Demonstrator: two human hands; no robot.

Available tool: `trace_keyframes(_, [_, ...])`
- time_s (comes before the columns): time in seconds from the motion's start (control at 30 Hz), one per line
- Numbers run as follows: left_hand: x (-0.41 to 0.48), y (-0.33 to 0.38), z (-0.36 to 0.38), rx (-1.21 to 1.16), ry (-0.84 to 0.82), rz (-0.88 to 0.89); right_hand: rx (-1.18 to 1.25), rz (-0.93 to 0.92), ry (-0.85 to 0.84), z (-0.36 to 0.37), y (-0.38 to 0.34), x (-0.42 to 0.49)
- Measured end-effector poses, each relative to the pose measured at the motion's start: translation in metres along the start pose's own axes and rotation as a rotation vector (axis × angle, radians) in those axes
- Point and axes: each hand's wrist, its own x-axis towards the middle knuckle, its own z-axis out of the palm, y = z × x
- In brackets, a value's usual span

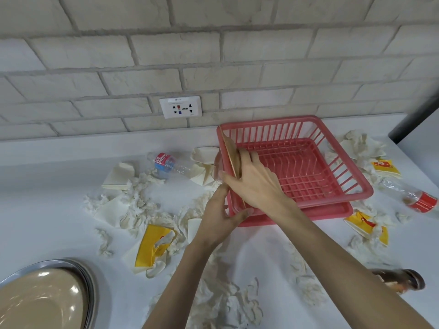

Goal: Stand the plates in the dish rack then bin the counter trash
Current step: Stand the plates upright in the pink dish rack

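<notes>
Plenty of crumpled tissues (140, 205) over white counter (47, 210) under pale brick wall (213, 43). Pinches plate (229, 148) upright in pink dish rack (332, 162) with right hand (256, 184), grips rack's corner with left hand (221, 214).

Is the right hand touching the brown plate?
Touching. In the head view the right hand pinches the plate, thumb on one side, fingers on the other.
</notes>
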Motion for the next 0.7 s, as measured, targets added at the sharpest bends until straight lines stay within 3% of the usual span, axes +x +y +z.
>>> trace_keyframes(0.23, [-0.009, 0.005, -0.006, 0.001, -0.001, -0.013, 0.009, -0.006, 0.027, -0.005, 0.0, -0.011])
trace_keyframes(0.37, [-0.03, 0.007, -0.031, 0.026, 0.074, 0.003, 0.188, -0.196, 0.211, -0.014, -0.017, -0.024])
trace_keyframes(0.47, [-0.056, 0.013, -0.063, 0.029, 0.17, -0.038, 0.33, -0.382, 0.22, -0.01, -0.047, -0.038])
trace_keyframes(0.53, [-0.077, 0.016, -0.088, 0.035, 0.237, -0.078, 0.368, -0.484, 0.171, 0.002, -0.068, -0.052])
trace_keyframes(0.7, [-0.146, 0.005, -0.149, 0.088, 0.399, -0.191, 0.364, -0.512, -0.21, 0.055, -0.114, -0.084])
